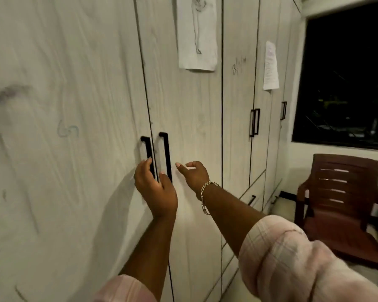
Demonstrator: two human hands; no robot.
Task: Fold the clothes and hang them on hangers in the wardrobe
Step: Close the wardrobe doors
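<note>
A white wood-grain wardrobe (74,105) fills the left and centre, its doors closed. Two black vertical bar handles sit side by side at the middle seam: the left door handle (147,149) and the right door handle (166,153). My left hand (156,190) holds the lower end of the left door handle, which runs between my fingers and thumb. Just right of the right door handle, my right hand (193,174) hovers with relaxed fingers and the thumb pointing at the handle, apart from it. A chain bracelet circles that wrist. No clothes or hangers are in sight.
More closed wardrobe doors with black handles (254,123) run to the right, with a paper sketch (198,33) and a printed note (270,66) stuck on them. A brown plastic chair (340,192) stands in the right corner under a dark window (345,79).
</note>
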